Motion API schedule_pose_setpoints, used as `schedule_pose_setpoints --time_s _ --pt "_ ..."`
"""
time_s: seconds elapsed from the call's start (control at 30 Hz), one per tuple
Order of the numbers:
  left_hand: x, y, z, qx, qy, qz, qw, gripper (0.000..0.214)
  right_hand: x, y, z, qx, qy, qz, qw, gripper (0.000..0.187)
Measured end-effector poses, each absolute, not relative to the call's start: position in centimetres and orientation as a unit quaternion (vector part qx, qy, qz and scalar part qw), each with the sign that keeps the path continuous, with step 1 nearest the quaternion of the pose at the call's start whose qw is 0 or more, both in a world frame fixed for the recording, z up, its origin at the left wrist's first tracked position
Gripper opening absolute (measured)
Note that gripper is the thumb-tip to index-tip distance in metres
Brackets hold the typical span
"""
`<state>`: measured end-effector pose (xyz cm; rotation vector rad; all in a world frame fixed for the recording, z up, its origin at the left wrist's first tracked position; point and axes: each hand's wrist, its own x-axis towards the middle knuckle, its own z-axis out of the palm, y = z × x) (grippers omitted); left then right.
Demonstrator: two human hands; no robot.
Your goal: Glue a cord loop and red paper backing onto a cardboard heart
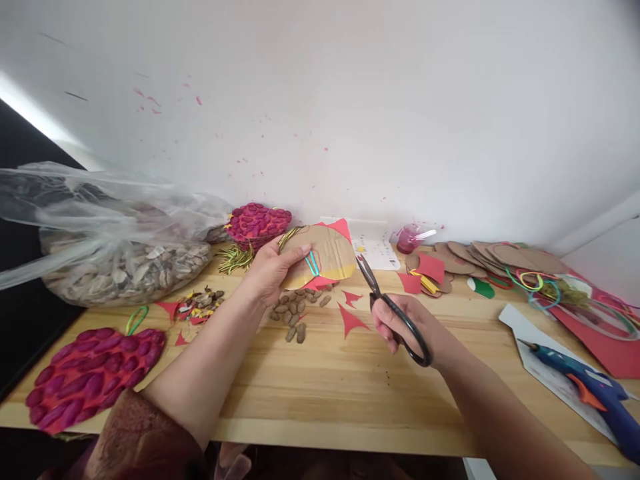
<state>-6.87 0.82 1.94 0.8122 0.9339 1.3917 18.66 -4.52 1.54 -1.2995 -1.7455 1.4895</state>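
Note:
My left hand (273, 272) grips a rounded cardboard cutout (333, 252) above the table, thumb on its face. Red paper (341, 229) sticks out past its edge at the top right and bottom. A turquoise cord loop (313, 263) lies across the cardboard, and some gold-green strands (291, 235) show near my fingers. In my right hand (395, 320) are black-handled scissors (376, 287), their blades pointing up and left, just right of the cardboard. The blades look nearly closed and apart from the paper. Below lie several peanut shells (290, 310) and red paper scraps (351, 320).
A plastic bag of shells (125, 267) stands at left. A magenta shell-covered piece (95, 377) lies front left, another (259, 223) at the back. Cardboard cutouts (525, 257), a cup of magenta paint (410, 239), coloured cords (540, 287) and a blue glue gun (575, 373) are at right.

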Motion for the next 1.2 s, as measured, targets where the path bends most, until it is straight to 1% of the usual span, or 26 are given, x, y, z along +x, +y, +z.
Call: schedule_pose_setpoints --time_s 0.1,0.2,0.3,0.4,0.47,0.97,1.2 --pt "-6.9 0.7 2.1 0.359 0.4 0.589 0.604 0.044 20.1 -5.1 1.8 -0.466 -0.658 0.559 0.193 0.049" --pt "-6.6 0.4 2.2 0.363 0.404 0.569 0.618 0.045 21.1 -5.5 2.2 -0.459 -0.668 0.571 0.132 0.045" --pt "-6.4 0.2 2.2 0.364 0.412 0.538 0.639 0.044 20.9 -5.8 2.7 -0.471 -0.699 0.533 0.08 0.043" --pt "-6.2 0.1 1.9 0.378 0.406 0.504 0.662 0.039 20.1 -5.9 3.4 -0.477 -0.735 0.477 0.07 0.045" --pt "-6.1 0.1 1.8 0.385 0.401 0.491 0.67 0.037 19.7 -5.9 3.7 -0.481 -0.743 0.461 0.063 0.045" --pt "-5.6 -0.2 2.1 0.384 0.426 0.463 0.676 0.032 19.3 -5.9 4.1 -0.499 -0.749 0.437 0.013 0.034" --pt "-5.7 -0.1 1.7 0.384 0.416 0.45 0.69 0.031 19.3 -5.8 4.5 -0.503 -0.75 0.43 0.005 0.039"
